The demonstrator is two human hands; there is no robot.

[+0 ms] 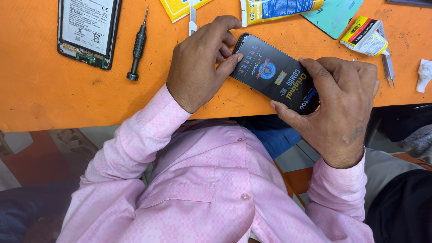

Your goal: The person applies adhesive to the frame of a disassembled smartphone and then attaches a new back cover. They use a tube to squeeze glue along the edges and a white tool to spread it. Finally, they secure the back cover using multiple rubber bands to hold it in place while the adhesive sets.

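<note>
A black phone display panel (274,72) with a printed film on its face lies tilted on the orange mat (54,94), near the mat's front edge. My left hand (198,63) grips its upper left end, thumb and fingers pinching the corner. My right hand (344,105) holds its lower right end, with the thumb on the near edge and the fingers over the far edge. Both of my sleeves are pink.
An opened phone body (87,31) with its battery showing lies at the back left, beside a black screwdriver (137,45). Yellow glue tubes (281,8), a small yellow packet (364,36), a teal card (333,15), tweezers (388,67) and white tissue (424,74) lie along the back and right.
</note>
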